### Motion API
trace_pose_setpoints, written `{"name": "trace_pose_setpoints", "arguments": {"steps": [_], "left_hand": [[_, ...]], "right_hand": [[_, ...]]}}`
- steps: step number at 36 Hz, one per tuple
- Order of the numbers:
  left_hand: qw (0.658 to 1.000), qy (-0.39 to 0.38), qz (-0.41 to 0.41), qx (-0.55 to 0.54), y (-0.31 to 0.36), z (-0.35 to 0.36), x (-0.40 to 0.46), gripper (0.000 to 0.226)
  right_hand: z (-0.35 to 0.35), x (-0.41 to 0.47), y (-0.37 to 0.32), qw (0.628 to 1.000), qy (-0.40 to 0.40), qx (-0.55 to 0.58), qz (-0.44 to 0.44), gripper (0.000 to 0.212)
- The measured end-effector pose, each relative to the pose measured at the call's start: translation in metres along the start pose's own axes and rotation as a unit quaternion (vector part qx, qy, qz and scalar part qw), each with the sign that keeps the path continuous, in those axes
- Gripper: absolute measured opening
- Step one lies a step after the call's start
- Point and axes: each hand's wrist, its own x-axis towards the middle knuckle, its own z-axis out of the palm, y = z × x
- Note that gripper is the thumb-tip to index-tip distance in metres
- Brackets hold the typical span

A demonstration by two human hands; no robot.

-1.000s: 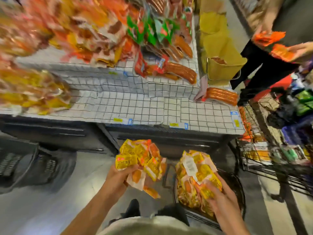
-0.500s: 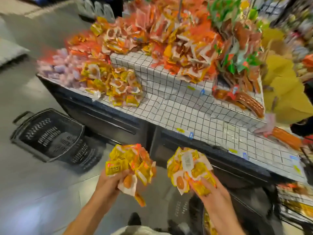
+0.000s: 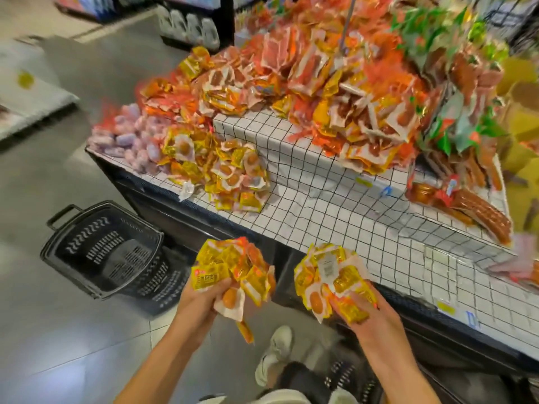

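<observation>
Down low, a white shoe [image 3: 275, 351] stands on the grey floor, with a dark basket [image 3: 348, 374] just beside it.

Just above, both hands are full. The left hand [image 3: 201, 298] is curled tight round a left bunch of yellow packets [image 3: 233, 266]. One small packet hangs down below it. The right hand [image 3: 370, 319] is curled round a right bunch of yellow packets [image 3: 329, 275], with a white sticker on top. The two bunches are held near each other, in the air, in front of the table edge. They do not touch the table.

A second ago the right bunch was over the dark basket, which had more of these packets in it, and the view faced the right part of the table. Now the view has swung to the left. The hands hold the same bunches as before.

On the floor to the left sits a black basket [image 3: 96, 249].

Next comes the table [image 3: 335, 217] with its white cloth with black squares. On its low step lies a pile of yellow packets [image 3: 221, 170] that look the same as the ones in the hands. I think the person is turning to that pile to put the bunches there. The low step is bare next to the pile, so there is room.

Behind it lie pink sausages [image 3: 128, 141], and higher up a big orange heap [image 3: 320, 83].
</observation>
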Motion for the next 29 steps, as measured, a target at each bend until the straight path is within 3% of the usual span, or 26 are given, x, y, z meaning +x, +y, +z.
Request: {"name": "trace_pose_setpoints", "arguments": {"steps": [4, 8, 12, 17, 22, 26, 29], "left_hand": [[1.000, 0.011, -0.009, 0.015, 0.013, 0.020, 0.031, 0.036], [0.999, 0.016, -0.004, 0.034, 0.025, 0.042, 0.063, 0.042], [0.998, 0.027, -0.019, 0.045, 0.033, 0.062, 0.095, 0.032], [0.996, -0.002, -0.084, 0.004, 0.040, 0.095, 0.136, 0.025], [0.988, -0.062, -0.131, 0.047, 0.052, 0.127, 0.177, 0.013], [0.981, -0.109, -0.157, 0.020, 0.057, 0.146, 0.204, 0.040], [0.976, -0.120, -0.180, 0.025, 0.055, 0.154, 0.219, 0.034]], "right_hand": [[0.012, 0.039, -0.016, 1.000, 0.014, 0.022, 0.008, 0.039], [0.021, 0.072, -0.032, 0.999, 0.002, 0.036, 0.017, 0.050], [0.027, 0.092, -0.044, 0.999, 0.003, 0.027, 0.016, 0.050], [0.030, 0.101, -0.054, 0.998, 0.053, 0.039, 0.006, 0.048], [0.042, 0.102, -0.054, 0.989, 0.135, 0.063, -0.017, 0.044], [0.051, 0.100, -0.049, 0.978, 0.181, 0.095, -0.041, 0.041], [0.055, 0.099, -0.041, 0.968, 0.214, 0.123, -0.054, 0.052]]}}
